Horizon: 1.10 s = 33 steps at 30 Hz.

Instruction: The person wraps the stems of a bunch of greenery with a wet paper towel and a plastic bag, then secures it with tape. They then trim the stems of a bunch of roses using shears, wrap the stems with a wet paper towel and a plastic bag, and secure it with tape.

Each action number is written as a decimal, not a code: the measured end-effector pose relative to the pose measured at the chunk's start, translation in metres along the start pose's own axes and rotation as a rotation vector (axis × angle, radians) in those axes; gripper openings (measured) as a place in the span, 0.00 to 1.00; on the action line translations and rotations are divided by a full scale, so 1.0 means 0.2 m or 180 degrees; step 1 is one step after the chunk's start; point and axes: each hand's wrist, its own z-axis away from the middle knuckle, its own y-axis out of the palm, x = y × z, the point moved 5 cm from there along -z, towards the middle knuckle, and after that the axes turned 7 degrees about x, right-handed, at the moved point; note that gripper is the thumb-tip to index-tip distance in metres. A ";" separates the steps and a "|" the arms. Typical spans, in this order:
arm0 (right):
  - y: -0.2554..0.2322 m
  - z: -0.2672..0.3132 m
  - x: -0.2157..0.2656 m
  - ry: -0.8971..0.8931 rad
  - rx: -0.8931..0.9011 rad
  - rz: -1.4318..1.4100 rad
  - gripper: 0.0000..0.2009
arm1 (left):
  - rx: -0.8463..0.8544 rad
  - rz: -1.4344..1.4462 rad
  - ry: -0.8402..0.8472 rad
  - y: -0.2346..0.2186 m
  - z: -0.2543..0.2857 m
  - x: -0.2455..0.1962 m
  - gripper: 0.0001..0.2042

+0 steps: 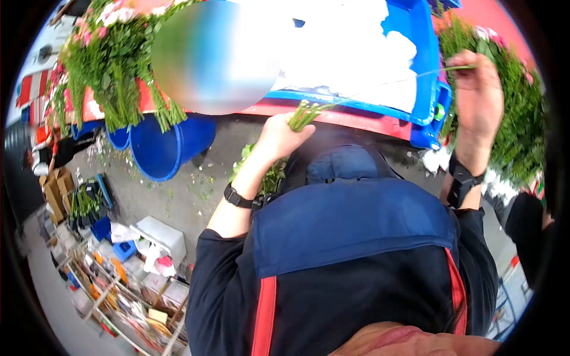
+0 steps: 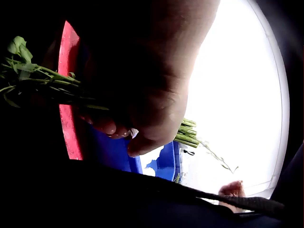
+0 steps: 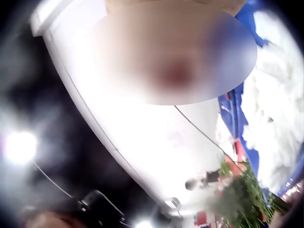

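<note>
My left hand point(image 1: 279, 139) grips a bunch of green stems point(image 1: 304, 115) in front of my body, their cut ends pointing up toward the blue tray. In the left wrist view the stem ends point(image 2: 187, 135) show past the hand, and leaves point(image 2: 21, 57) stick out on its other side. Raised over the right end of the tray, my right hand point(image 1: 478, 92) pinches a thin green strand point(image 1: 436, 72). The strand stretches leftward toward the bunch; whether it is a stem or a tie I cannot tell. The right wrist view is largely blurred.
A blue tray point(image 1: 435, 95) with bright white contents stands on the red table point(image 1: 395, 129). Flower bundles lie at the left point(image 1: 113, 65) and right point(image 1: 516, 113). Blue buckets point(image 1: 157, 148) stand below the left side. Behind are a white box point(image 1: 160, 234) and cluttered shelving point(image 1: 127, 302).
</note>
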 end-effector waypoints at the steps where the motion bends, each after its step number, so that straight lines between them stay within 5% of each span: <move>1: -0.03 0.04 0.13 -0.0173 0.0046 -0.0307 0.11 | -0.0109 0.0059 0.0083 -0.01 0.02 0.01 0.14; 2: -0.05 0.11 0.26 -0.0356 0.0094 -0.0609 0.11 | -0.0150 -0.0001 0.0062 -0.02 0.02 0.03 0.14; 6: -0.20 0.48 0.53 0.0040 -0.0288 0.0506 0.08 | -0.0155 0.0218 -0.0238 -0.09 0.05 0.18 0.15; 8: -0.36 0.77 0.55 0.0502 -0.0716 0.0855 0.07 | -0.0380 0.0684 -0.0299 -0.15 0.08 0.21 0.14; 10: -0.60 1.19 0.55 0.0993 -0.1742 0.1554 0.07 | -0.0598 0.0742 -0.0311 -0.21 0.08 0.34 0.15; 12: -0.67 1.55 0.51 0.2500 -0.1568 0.2291 0.09 | -0.0660 0.0848 -0.0341 -0.25 0.09 0.39 0.15; 14: -0.84 2.01 0.40 0.5000 -0.0200 0.4054 0.08 | -0.0495 0.0811 -0.0430 -0.27 0.09 0.42 0.16; 16: -0.83 2.25 0.33 0.5512 0.0215 0.6255 0.12 | -0.0387 0.0818 -0.0240 -0.26 0.08 0.38 0.15; 19: -0.54 1.77 0.23 0.4150 0.0009 0.6425 0.13 | -0.0221 0.0738 -0.0103 -0.24 0.08 0.30 0.15; 20: -0.41 1.53 0.16 0.3084 0.0021 0.6185 0.13 | -0.0154 0.0680 -0.0069 -0.24 0.07 0.26 0.14; 21: -0.23 1.19 0.06 0.3394 -0.0147 0.5393 0.10 | -0.0007 0.0586 -0.0024 -0.24 0.08 0.19 0.13; 23: 0.12 0.73 -0.09 0.1378 0.0335 0.4470 0.06 | -0.0044 0.0360 0.0040 -0.24 0.07 0.12 0.12; 24: 0.27 0.56 -0.17 0.0803 0.0690 0.4384 0.05 | -0.0102 0.0252 0.0122 -0.24 0.07 0.08 0.13; 26: 0.53 0.26 -0.33 0.0188 0.1373 0.4370 0.05 | -0.0068 0.0243 0.0124 -0.23 0.05 0.08 0.13; 33: 1.07 -0.27 -0.75 -0.0512 0.2037 0.4729 0.10 | -0.0384 0.0641 0.0422 -0.23 0.02 0.08 0.12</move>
